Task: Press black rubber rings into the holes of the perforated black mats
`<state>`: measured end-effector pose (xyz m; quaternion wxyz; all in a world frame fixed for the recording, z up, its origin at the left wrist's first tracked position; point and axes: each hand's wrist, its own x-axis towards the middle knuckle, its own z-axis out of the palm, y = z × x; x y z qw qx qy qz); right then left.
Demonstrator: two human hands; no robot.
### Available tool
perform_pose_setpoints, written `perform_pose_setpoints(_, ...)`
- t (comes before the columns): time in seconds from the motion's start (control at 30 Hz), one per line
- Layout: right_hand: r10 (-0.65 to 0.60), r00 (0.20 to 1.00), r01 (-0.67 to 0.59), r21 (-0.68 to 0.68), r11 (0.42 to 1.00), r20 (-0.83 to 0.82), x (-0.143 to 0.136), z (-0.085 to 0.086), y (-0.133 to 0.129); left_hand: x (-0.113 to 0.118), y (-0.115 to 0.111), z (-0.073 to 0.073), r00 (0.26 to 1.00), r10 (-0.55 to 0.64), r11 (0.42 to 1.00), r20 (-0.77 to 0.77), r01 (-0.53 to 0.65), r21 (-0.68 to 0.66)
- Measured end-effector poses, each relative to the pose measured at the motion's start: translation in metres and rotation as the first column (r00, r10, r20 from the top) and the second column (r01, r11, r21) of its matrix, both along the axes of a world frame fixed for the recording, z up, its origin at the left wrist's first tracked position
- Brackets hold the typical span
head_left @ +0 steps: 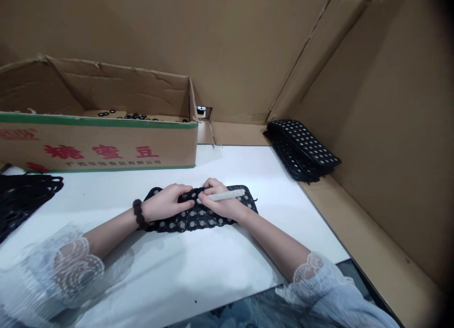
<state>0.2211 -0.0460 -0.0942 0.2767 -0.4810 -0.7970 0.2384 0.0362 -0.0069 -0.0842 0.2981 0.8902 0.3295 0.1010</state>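
A black panel with rows of pale round dots [192,223] lies flat on the white table [213,266]. My left hand [168,204] rests on its left part, fingers apart and pointing right, with a dark beaded band on the wrist. In my right hand [222,206] is a whitish pen-like stick [230,194], pinched between thumb and fingers over the panel's right half. The stick's left end is at the panel's surface near my left fingertips; whether it touches cannot be made out.
An open cardboard box [124,146] with small black rings stands at the back left. Black looped pieces [21,200] lie at the left edge. More dotted black panels [303,148] are stacked at the back right, against cardboard walls [230,48].
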Motion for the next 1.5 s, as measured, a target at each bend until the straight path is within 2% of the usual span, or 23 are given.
perform_pose_setpoints(0.27, -0.035, 0.986, 0.015, 0.123, 0.992, 0.164, -0.008, -0.006, -0.003, 0.002, -0.005, -0.005, 0.999, 0.035, 0.998, 0.022, -0.036, 0.055)
perform_pose_setpoints(0.47, -0.153, 0.934, 0.063, 0.274, 0.96, 0.322, -0.016, -0.006, 0.003, 0.005, -0.009, -0.005, 0.992, 0.121, 0.984, -0.016, -0.118, 0.13)
perform_pose_setpoints(0.6, -0.213, 0.92, 0.105, 0.317, 0.942, 0.328, -0.014, -0.001, 0.007, 0.002, -0.006, -0.002, 0.991, 0.126, 0.988, 0.036, -0.129, 0.088)
perform_pose_setpoints(0.8, -0.156, 0.975, 0.12, 0.219, 0.968, 0.157, -0.01, 0.006, 0.001, -0.003, 0.002, 0.001, 0.987, 0.055, 0.986, 0.148, -0.03, -0.165)
perform_pose_setpoints(0.97, -0.098, 0.995, 0.095, 0.108, 0.99, 0.02, -0.005, 0.009, -0.003, -0.003, 0.005, 0.002, 0.99, 0.047, 0.97, 0.132, -0.014, -0.242)
perform_pose_setpoints(1.1, -0.08, 0.997, 0.08, 0.074, 0.994, -0.008, -0.003, 0.009, -0.005, -0.003, 0.006, 0.003, 0.993, 0.043, 0.977, 0.106, -0.02, -0.21)
perform_pose_setpoints(1.3, -0.095, 0.995, 0.093, 0.075, 0.993, 0.021, -0.004, 0.002, -0.004, -0.008, 0.007, 0.011, 0.997, 0.019, 0.998, -0.073, -0.023, -0.057)
perform_pose_setpoints(1.5, -0.119, 0.992, 0.115, 0.083, 0.99, 0.041, -0.006, -0.007, 0.0, -0.009, 0.008, 0.013, 0.981, 0.036, 0.999, -0.189, -0.042, -0.028)
